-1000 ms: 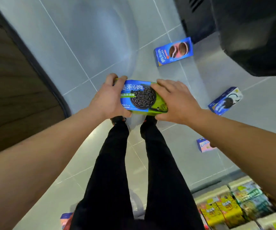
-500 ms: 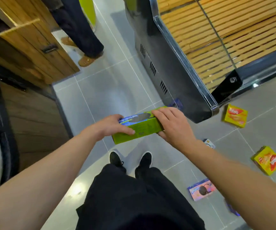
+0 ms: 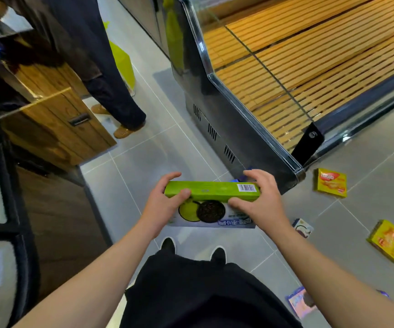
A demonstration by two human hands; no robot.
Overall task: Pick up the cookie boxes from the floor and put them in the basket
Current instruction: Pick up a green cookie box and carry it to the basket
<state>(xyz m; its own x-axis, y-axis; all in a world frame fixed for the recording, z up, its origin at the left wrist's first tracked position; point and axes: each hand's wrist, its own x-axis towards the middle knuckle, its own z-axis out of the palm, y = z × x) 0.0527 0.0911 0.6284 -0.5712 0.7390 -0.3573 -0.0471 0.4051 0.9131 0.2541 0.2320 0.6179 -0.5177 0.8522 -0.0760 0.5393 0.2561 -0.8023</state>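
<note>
display case (image 3: 226,119) slatted wood inside | wooden cabinet (image 3: 56,129) left | bystander's legs (image 3: 110,91) | grey tiled floor (image 3: 143,157)

The cookie box (image 3: 211,203) is held above the floor (image 3: 143,162), in front of the person's shoes (image 3: 192,250), with the left hand (image 3: 161,209) at its left end and the right hand (image 3: 259,204) at its right end. Beyond and to the right of the box stands a display case (image 3: 250,119), its near corner just behind the right hand. Right of that corner a packet (image 3: 331,183) lies on the floor; a second packet (image 3: 391,241) lies nearer, further right. Between the right forearm and the second packet lies a small box (image 3: 303,227). Another box (image 3: 301,301) lies at lower right, beside the legs. At left stands a wooden cabinet (image 3: 56,129); behind it a second person's legs (image 3: 110,91) stand left of the case.
</note>
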